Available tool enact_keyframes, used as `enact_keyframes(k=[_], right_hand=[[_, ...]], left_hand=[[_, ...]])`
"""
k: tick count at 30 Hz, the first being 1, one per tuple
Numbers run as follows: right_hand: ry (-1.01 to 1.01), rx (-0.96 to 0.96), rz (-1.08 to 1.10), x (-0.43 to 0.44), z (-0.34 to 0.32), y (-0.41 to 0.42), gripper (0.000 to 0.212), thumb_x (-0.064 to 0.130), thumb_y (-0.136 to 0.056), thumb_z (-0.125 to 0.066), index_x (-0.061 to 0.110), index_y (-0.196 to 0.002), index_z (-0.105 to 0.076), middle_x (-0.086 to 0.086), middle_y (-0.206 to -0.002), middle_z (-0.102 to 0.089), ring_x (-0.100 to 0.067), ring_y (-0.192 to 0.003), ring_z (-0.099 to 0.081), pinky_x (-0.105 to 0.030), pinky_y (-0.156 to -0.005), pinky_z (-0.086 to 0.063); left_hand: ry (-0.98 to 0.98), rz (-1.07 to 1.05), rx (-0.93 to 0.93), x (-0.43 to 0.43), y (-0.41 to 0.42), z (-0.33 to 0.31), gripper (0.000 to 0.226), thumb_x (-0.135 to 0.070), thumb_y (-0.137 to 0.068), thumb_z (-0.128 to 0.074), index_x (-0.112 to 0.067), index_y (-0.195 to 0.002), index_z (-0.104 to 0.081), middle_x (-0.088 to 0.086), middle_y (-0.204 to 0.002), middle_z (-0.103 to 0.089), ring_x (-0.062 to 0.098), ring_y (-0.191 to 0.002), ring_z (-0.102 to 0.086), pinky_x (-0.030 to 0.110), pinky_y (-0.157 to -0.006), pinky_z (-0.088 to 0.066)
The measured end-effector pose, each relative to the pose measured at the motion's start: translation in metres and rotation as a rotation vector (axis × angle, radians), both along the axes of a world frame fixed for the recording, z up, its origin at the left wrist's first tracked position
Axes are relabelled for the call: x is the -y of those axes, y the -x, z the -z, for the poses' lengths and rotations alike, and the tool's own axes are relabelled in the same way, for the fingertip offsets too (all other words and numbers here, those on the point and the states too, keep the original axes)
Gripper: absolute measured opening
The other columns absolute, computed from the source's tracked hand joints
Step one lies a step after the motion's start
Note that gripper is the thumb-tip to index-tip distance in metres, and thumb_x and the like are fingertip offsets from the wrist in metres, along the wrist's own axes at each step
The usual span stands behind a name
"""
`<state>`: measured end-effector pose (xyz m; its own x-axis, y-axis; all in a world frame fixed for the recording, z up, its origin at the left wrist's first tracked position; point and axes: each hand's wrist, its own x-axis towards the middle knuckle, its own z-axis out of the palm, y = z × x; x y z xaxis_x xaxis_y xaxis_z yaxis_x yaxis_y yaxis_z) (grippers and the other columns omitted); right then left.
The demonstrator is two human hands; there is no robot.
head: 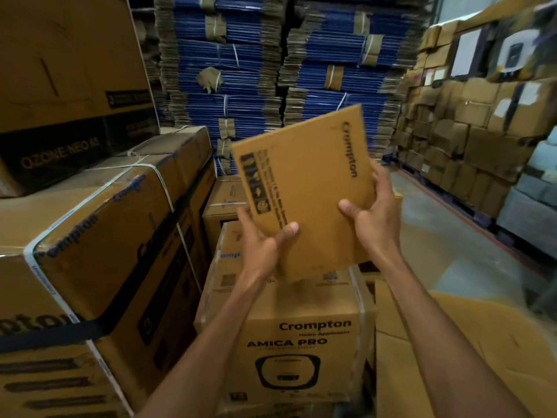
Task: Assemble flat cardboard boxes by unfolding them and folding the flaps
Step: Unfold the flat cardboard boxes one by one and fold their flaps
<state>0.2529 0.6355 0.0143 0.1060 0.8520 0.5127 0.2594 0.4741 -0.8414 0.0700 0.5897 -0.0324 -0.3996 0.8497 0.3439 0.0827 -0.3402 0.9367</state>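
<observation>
The left hand (261, 247) is pinching the flat box (304, 176) at its lower left edge, thumb on the printed face, and the right hand (375, 220) is gripping the right edge likewise. The box is being held tilted in the air above a closed carton (301, 336), with bundled flat cardboard (241, 70) standing behind.

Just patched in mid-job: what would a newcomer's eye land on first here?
First, the flat Crompton carton, tilted at centre frame and held near its lower edge by the left grip and right grip. Behind it rises a wall of blue strapped carton bundles. Just below sits a printed AMICA PRO box.
</observation>
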Motion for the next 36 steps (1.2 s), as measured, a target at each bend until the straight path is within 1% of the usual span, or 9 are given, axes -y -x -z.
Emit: enact_keyframes(k=[5, 8, 10, 13, 17, 21, 25, 31, 36], right_hand=[[-0.15, 0.636, -0.014, 0.002, -0.042, 0.023, 0.076, 0.017, -0.087, -0.076, 0.042, -0.148, -0.037, 0.008, -0.126, -0.059, -0.009, -0.106, -0.048, -0.038, -0.096, -0.042], [-0.182, 0.878, -0.061, -0.001, -0.03, 0.042, 0.078, 0.015, -0.09, -0.071, 0.041, -0.153, -0.033, 0.008, -0.145, -0.053, -0.016, -0.131, -0.049, -0.039, -0.115, -0.028], [-0.257, 0.968, -0.113, -0.004, -0.013, 0.052, 0.08, 0.012, -0.089, -0.071, 0.041, -0.153, -0.034, 0.011, -0.153, -0.046, -0.015, -0.144, -0.039, -0.033, -0.118, -0.011], [-0.376, 1.068, -0.142, -0.002, 0.019, 0.061, 0.082, 0.011, -0.083, -0.075, 0.039, -0.151, -0.038, 0.011, -0.156, -0.044, -0.015, -0.146, -0.037, -0.036, -0.12, -0.008], [-0.387, 1.103, -0.15, 0.005, 0.049, 0.052, 0.085, 0.015, -0.081, -0.08, 0.034, -0.152, -0.038, 0.005, -0.157, -0.043, -0.019, -0.146, -0.038, -0.038, -0.121, -0.012], [-0.336, 1.157, -0.304, 0.018, 0.066, 0.041, 0.079, 0.022, -0.086, -0.078, 0.029, -0.154, -0.038, 0.005, -0.161, -0.036, -0.019, -0.15, -0.031, -0.034, -0.122, -0.009], [-0.262, 1.091, -0.336, 0.028, 0.066, 0.033, 0.056, 0.05, -0.101, -0.051, 0.031, -0.153, -0.039, 0.011, -0.161, -0.036, -0.012, -0.151, -0.024, -0.033, -0.122, -0.008], [-0.095, 0.837, -0.209, 0.023, 0.058, 0.031, 0.046, 0.05, -0.104, -0.042, 0.023, -0.137, -0.059, 0.004, -0.149, -0.052, -0.018, -0.141, -0.04, -0.041, -0.117, -0.024], [-0.096, 0.849, -0.211, 0.029, 0.063, 0.041, 0.025, 0.036, -0.103, -0.052, 0.021, -0.118, -0.064, 0.002, -0.123, -0.067, -0.021, -0.118, -0.055, -0.039, -0.099, -0.043]], left_hand=[[0.106, -0.047, 0.449, 0.012, -0.044, 0.059, 0.1, -0.017, -0.087, -0.08, -0.043, -0.156, -0.012, -0.006, -0.15, -0.048, 0.013, -0.131, -0.051, 0.046, -0.117, -0.038], [0.248, -0.015, 0.623, 0.015, -0.062, 0.087, 0.115, -0.016, -0.088, -0.079, -0.044, -0.159, 0.006, -0.006, -0.154, -0.043, 0.017, -0.139, -0.043, 0.048, -0.121, -0.03], [0.329, 0.064, 0.731, 0.013, -0.068, 0.101, 0.109, -0.007, -0.088, -0.077, -0.045, -0.159, -0.003, -0.003, -0.153, -0.046, 0.02, -0.139, -0.045, 0.049, -0.121, -0.031], [0.522, 0.084, 0.829, 0.013, -0.061, 0.115, 0.079, 0.005, -0.089, -0.071, -0.014, -0.154, -0.03, 0.009, -0.141, -0.058, 0.023, -0.126, -0.056, 0.043, -0.114, -0.042], [0.806, 0.231, 0.562, 0.03, -0.031, 0.122, 0.038, -0.016, -0.092, -0.075, -0.002, -0.125, -0.063, 0.012, -0.117, -0.068, 0.024, -0.093, -0.069, 0.034, -0.079, -0.059], [1.062, 0.36, -0.054, 0.047, -0.004, 0.108, 0.019, -0.028, -0.098, -0.067, -0.011, -0.105, -0.064, 0.015, -0.107, -0.073, 0.021, -0.081, -0.07, 0.038, -0.082, -0.062], [0.816, 0.282, -0.285, 0.043, 0.013, 0.058, 0.013, -0.013, -0.099, -0.061, -0.016, -0.091, -0.071, 0.006, -0.092, -0.078, 0.017, -0.088, -0.074, 0.04, -0.092, -0.06], [0.227, -0.117, -0.717, 0.035, 0.021, -0.026, 0.032, -0.031, -0.101, -0.06, -0.023, -0.073, -0.074, -0.01, -0.067, -0.072, 0.003, -0.066, -0.068, 0.022, -0.067, -0.057], [0.272, 0.004, -1.037, -0.021, 0.029, -0.022, 0.021, -0.021, -0.098, -0.058, -0.016, -0.112, -0.073, 0.003, -0.108, -0.074, 0.02, -0.102, -0.067, 0.034, -0.09, -0.054]])
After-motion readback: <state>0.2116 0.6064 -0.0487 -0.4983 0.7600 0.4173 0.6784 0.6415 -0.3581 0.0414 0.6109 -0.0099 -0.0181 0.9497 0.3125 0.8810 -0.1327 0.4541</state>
